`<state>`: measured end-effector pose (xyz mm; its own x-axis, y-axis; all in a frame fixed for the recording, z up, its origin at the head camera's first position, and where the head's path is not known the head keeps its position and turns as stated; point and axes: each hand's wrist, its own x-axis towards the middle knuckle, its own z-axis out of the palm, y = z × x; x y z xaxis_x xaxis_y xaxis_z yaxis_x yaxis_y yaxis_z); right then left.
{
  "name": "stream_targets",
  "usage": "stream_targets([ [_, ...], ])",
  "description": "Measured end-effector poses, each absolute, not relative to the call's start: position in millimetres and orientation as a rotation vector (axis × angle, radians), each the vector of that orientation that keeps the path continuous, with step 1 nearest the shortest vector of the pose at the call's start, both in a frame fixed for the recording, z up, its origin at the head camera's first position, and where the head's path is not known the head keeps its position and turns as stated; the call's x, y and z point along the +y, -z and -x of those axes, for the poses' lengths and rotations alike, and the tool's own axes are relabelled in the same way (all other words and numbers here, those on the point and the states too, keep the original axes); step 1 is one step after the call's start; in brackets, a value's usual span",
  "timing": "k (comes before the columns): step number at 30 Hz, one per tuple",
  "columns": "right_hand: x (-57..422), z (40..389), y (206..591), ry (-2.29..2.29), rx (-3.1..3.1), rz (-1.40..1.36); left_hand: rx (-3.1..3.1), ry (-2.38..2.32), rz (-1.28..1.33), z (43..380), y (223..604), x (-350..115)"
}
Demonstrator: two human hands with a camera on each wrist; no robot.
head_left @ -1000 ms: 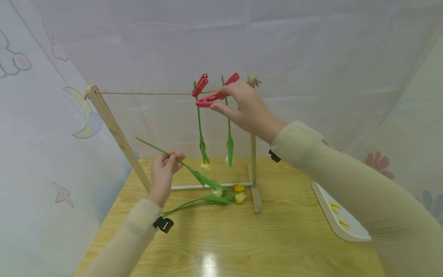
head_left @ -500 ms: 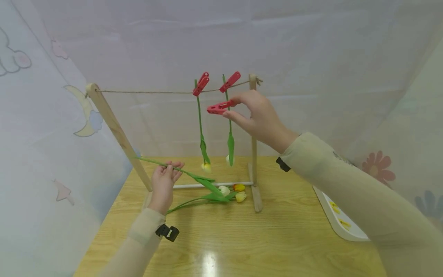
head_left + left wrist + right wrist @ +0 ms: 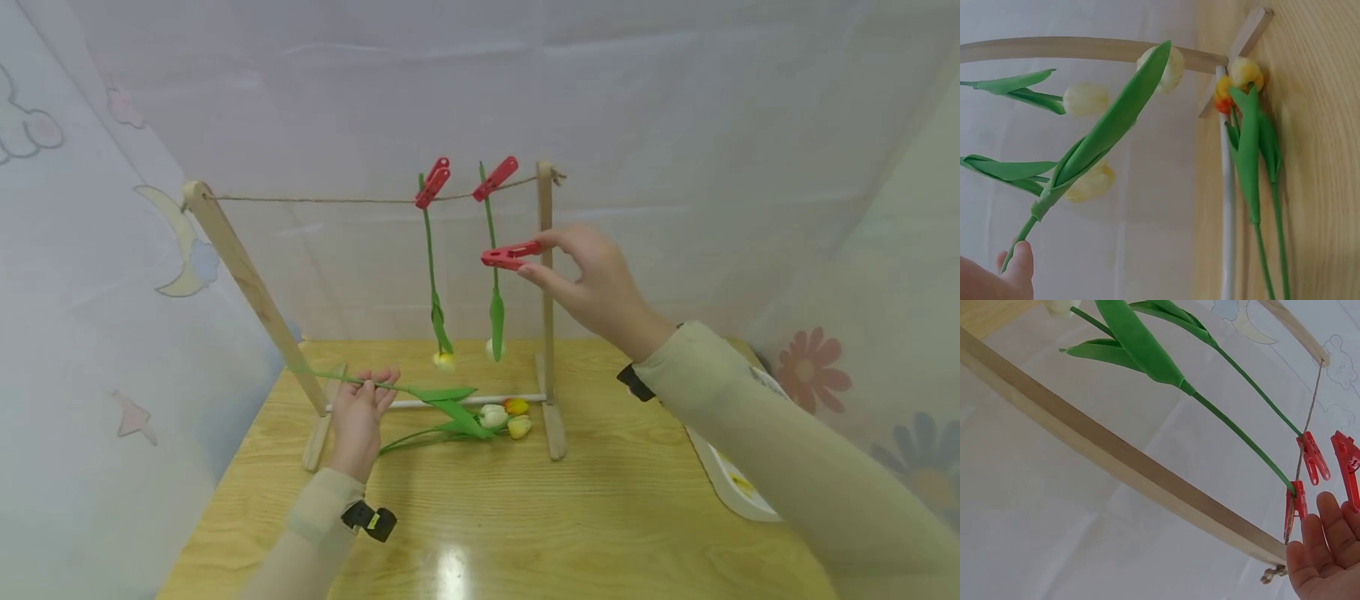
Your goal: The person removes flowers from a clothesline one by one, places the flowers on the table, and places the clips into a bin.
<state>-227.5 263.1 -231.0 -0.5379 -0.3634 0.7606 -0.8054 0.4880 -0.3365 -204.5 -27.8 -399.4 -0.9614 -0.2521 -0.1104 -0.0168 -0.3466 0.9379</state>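
Note:
My left hand (image 3: 356, 421) pinches the green stem of an artificial white tulip (image 3: 492, 416), held low across the stand with its bloom to the right. Its long leaf (image 3: 1100, 140) fills the left wrist view. Thumb and finger of my right hand (image 3: 600, 287) pinch a red clothespin (image 3: 510, 255) by its handle ends, to the left of the right post. Two more tulips hang bloom-down from a twine line (image 3: 300, 200), fastened at their stems by red clothespins (image 3: 496, 178). On the table, a yellow tulip (image 3: 519, 427) and an orange-yellow tulip (image 3: 516, 406) lie below the held one.
Wooden posts, left (image 3: 251, 287) and right (image 3: 547, 333), carry the line, joined low down by a white rod (image 3: 420, 403). At the right of the wooden table (image 3: 600, 517), a white tray (image 3: 720, 483) with yellow clothespins is partly hidden by my right forearm.
My right hand has drawn down and right from the line, taking the red clothespin along. My left hand has sunk, and the held tulip now lies closer to level.

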Motion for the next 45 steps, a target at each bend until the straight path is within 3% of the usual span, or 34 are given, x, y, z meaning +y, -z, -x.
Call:
stream_targets([
  [16, 288, 220, 256, -0.946, -2.12, -0.882, -1.601, 2.543, -0.519, 195, 426, -19],
  [45, 315, 204, 285, -1.014, -2.151, -0.739, -1.499, 2.633, -0.556, 185, 468, -1],
])
